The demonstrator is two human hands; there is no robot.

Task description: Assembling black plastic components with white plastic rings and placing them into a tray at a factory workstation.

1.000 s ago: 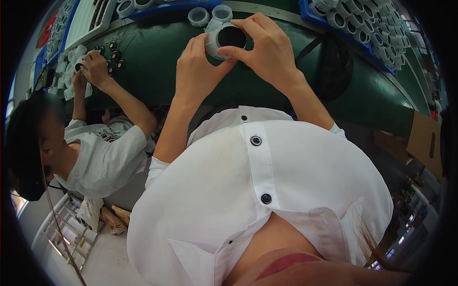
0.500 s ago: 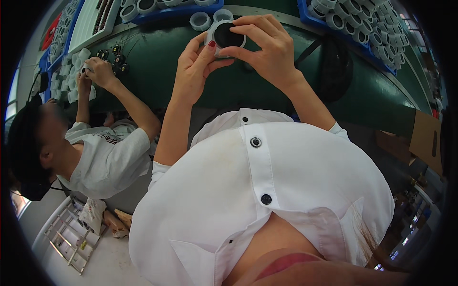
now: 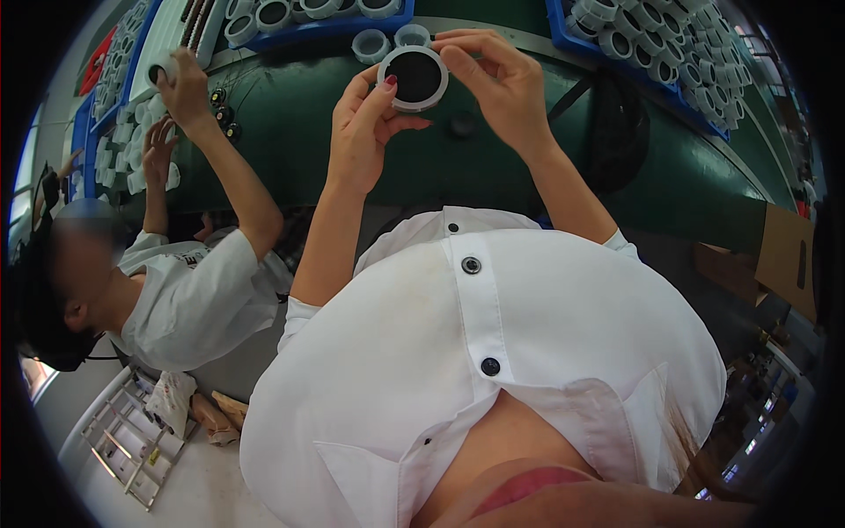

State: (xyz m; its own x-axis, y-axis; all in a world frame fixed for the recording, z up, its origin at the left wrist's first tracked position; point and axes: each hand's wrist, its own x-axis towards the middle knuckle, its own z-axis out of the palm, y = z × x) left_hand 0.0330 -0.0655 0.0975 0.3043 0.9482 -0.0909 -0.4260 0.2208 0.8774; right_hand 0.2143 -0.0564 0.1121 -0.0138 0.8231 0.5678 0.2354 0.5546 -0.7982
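Note:
My left hand (image 3: 363, 114) grips a white plastic ring with a black disc face (image 3: 414, 79), thumb over its near left rim and fingers behind. My right hand (image 3: 506, 88) is at the ring's upper right, its fingers stretched toward the rim; whether the tips touch it I cannot make out. Just beyond stand two translucent plastic cups or rings, one at the left (image 3: 371, 46) and one at the right (image 3: 412, 36). A small dark round piece (image 3: 461, 125) lies on the green tabletop (image 3: 290, 132) below my right hand.
Blue trays of white ring parts stand at the far left (image 3: 326, 25) and far right (image 3: 559, 26). A black bag-like item (image 3: 619, 132) lies right of my arm. On my left, a co-worker's raised hand (image 3: 187, 92) holds a similar part, beside loose white pieces (image 3: 132, 145).
My right hand has come off the black disc to the ring's upper right edge. The ring now faces up more fully. The co-worker's one hand rose toward the white rack.

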